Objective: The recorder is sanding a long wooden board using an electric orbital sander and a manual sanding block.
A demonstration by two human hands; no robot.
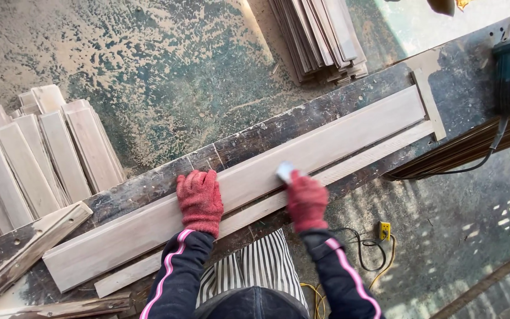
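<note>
Hands (199, 199) (306, 199) (red-gloved) on plank (349, 133)

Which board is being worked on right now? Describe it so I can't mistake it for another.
Start at the dark, worn workbench running diagonally across the view. On it lies the long, wide, pale wooden board, pressed flat by the red-gloved left hand, with the right hand at its near edge. Unlike the narrow pale strip alongside, it is much wider.
</note>
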